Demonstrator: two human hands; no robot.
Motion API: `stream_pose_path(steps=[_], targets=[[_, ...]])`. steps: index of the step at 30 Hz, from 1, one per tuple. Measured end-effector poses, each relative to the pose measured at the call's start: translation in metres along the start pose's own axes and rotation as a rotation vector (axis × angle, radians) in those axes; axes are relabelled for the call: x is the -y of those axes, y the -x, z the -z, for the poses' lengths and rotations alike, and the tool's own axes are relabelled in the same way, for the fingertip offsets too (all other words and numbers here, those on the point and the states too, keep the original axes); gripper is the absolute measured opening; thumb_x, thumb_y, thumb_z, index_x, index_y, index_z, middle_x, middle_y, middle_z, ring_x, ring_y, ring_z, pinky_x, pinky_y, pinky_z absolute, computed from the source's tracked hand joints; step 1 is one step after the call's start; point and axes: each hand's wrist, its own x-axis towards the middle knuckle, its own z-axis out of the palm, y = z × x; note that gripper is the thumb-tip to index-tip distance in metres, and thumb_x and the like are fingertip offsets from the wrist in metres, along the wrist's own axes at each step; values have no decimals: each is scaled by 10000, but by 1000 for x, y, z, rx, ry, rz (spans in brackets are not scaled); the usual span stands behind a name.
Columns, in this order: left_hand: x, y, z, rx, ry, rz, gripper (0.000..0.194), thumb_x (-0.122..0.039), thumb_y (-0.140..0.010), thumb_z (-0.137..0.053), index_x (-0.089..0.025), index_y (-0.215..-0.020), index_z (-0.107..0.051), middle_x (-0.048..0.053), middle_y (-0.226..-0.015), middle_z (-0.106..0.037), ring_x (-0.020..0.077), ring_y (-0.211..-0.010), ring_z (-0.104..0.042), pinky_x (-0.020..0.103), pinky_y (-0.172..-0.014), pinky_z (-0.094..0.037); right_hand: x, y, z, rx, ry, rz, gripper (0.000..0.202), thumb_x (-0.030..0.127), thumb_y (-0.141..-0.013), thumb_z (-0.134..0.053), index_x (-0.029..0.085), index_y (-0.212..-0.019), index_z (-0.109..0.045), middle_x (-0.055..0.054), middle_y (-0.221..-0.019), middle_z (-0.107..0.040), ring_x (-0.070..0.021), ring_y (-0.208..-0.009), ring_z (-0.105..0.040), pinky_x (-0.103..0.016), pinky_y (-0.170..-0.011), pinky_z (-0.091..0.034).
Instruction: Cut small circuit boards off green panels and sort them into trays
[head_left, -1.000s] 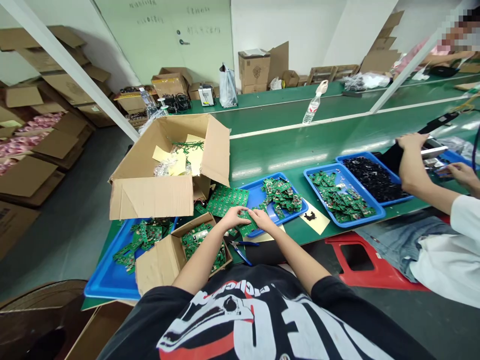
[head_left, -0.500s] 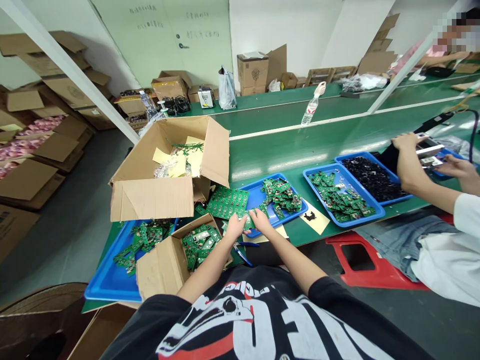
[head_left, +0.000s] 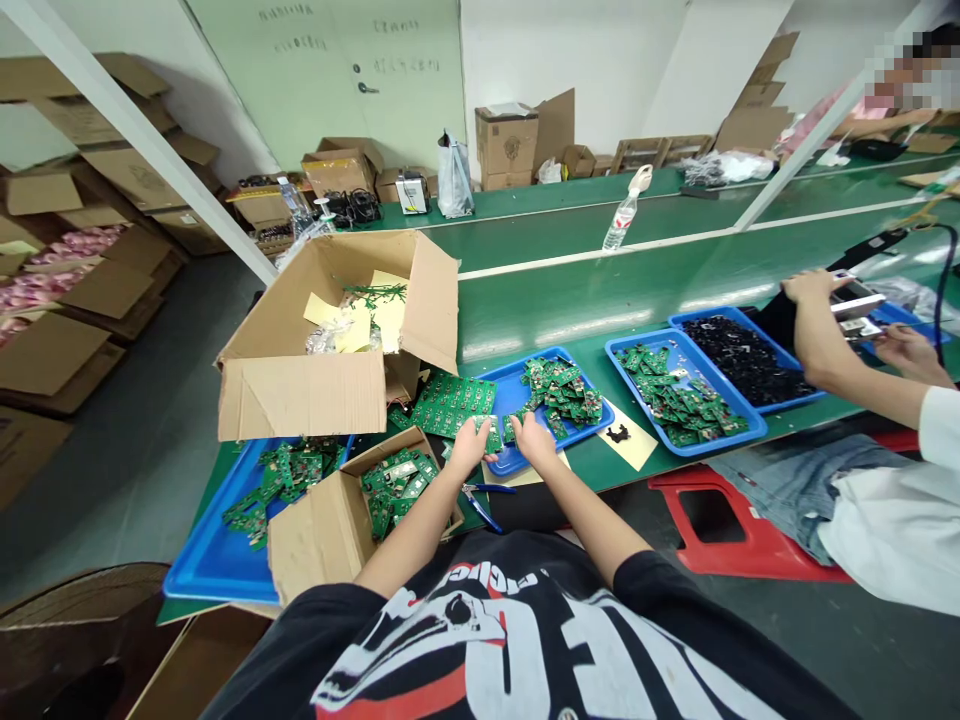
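Green worktop (head_left: 570, 290), w/ pale door (head_left: 405, 90) beyond at 12 o'clock; other positions are read from the two hands as dial centre.

Head view. L hand (head_left: 466, 447) grasps a small PCB (head_left: 492, 434) btwn thumb and fingers; R hand (head_left: 534, 438) pinches a second PCB (head_left: 509, 430), the two pieces facing each other over the near end of the middle tray (head_left: 511, 385). Whether they are joined: can't tell at this res. Loose PCB pile (head_left: 562, 392) at 2 o'clock, in the same tray; PCB panel (head_left: 454, 402) at 11, just beside the hands; small carton (head_left: 322, 530) of boards at 8; blue-handled pliers (head_left: 487, 512) at 6. Farther off, a tray of boards (head_left: 720, 446) at 3 and a co-worker's hand (head_left: 814, 285) at 2.

Technique (judged): grip each PCB by its edges, thumbs off the components. If a joint links the pieces, support both sides close to it and flex evenly, w/o twisting, as uneven force may crack solder or chip a corner. Keep wrists low over the tray, so a slipped piece falls inside, and fingertips clear of sharp edges, approx. level w/ each other.
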Motion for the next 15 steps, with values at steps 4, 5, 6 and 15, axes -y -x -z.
stream_pose_path(steps=[4, 5, 6, 15], targets=[[-2, 2, -4, 35, -14, -48, 422, -469, -900, -220, -143, -937, -486, 47, -657, -630, 146, -460, -603, 250, -436, -458, 0, -1, 3, -113, -84, 82, 469, 468, -889, -320, 93, -1103, -503, -208, -1086, -573, -253, -1000, -556, -314, -789, -394], [-2, 3, -6, 31, -30, -59, 438, -469, -901, -203, -144, -930, -495, 42, -638, -627, 149, -457, -599, 259, -440, -459, 2, -1, 3, -97, -145, 135, 442, 448, -898, -305, 106, -1050, -540, -186, -1058, -591, -239, -977, -566, -304, -784, -400], [-2, 3, -7, 20, -52, -70, 448, -464, -903, -192, -144, -922, -505, 42, -632, -627, 154, -464, -599, 271, -453, -463, 4, -1, 3, -60, -204, 186, 427, 426, -907, -284, 121, -974, -575, -155, -988, -623, -221, -925, -586, -290, -765, -410], [-3, -1, -10, -132, -364, -85, 417, -379, -906, -235, -125, -905, -566, 152, -958, -633, 252, -969, -590, 351, -818, -427, 14, 9, -10, 40, -226, 231, 353, 365, -915, -276, 155, -850, -553, -65, -755, -651, -163, -653, -610, -241, -607, -437]])
